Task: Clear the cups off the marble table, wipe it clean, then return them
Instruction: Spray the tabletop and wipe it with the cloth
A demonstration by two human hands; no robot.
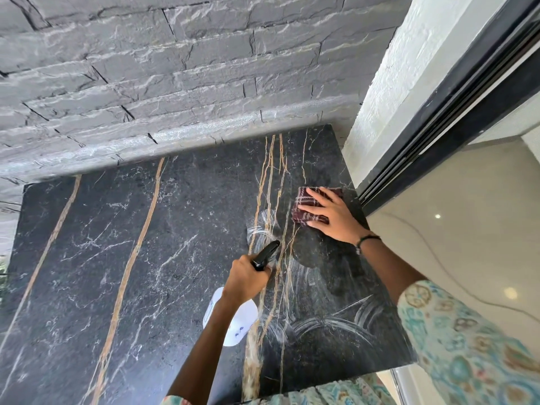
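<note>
The black marble table (117, 258) with gold and white veins fills the middle of the view; no cups are on it. My right hand (330, 214) presses flat on a folded dark red checked cloth (309, 206) near the table's far right edge. My left hand (245, 280) grips the black trigger head of a white spray bottle (233, 320), nozzle pointing toward the cloth. Pale curved wipe streaks (327, 317) show on the right part of the marble.
A grey stacked-stone wall (175, 68) runs along the table's far side. A white pillar (394, 97) and a black sliding-door frame (467, 112) stand on the right, with glossy beige floor (453, 229) beyond the table's right edge.
</note>
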